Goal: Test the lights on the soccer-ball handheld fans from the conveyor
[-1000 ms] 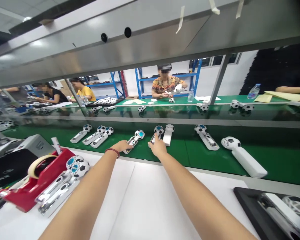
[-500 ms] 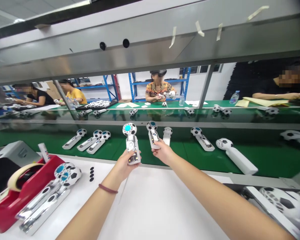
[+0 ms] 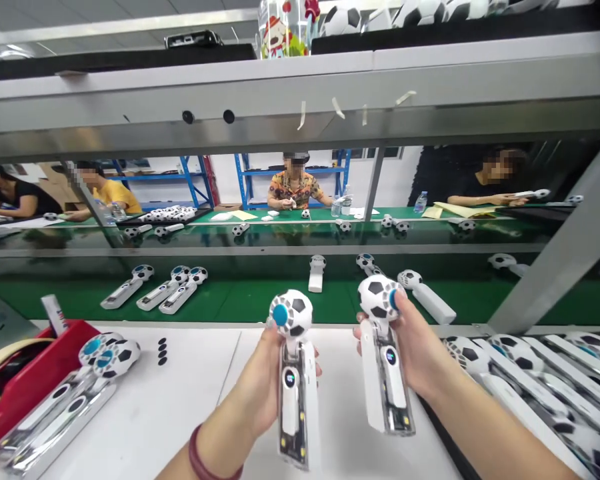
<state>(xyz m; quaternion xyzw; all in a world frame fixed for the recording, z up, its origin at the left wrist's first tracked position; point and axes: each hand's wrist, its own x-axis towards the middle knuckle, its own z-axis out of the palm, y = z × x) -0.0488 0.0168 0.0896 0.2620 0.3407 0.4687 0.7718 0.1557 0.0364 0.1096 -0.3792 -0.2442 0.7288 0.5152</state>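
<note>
On the white desk (image 3: 180,400) lie two more fans (image 3: 65,407) beside a red tape dispenser (image 3: 25,380). The left hand (image 3: 260,393) is closed around one football fan (image 3: 294,387), upright; the right hand (image 3: 420,353) grips another fan (image 3: 385,360), both above the desk.

Both forearms reached forward from the lower edge, bare, converging slightly. Left hand (image 3: 260,393) curled shut around a handle, thumb up along its side, a dark red band on the wrist. Right hand (image 3: 420,357) clasped likewise, fingers wrapped behind, thumb raised high. Hands level, held near each other but apart.
</note>
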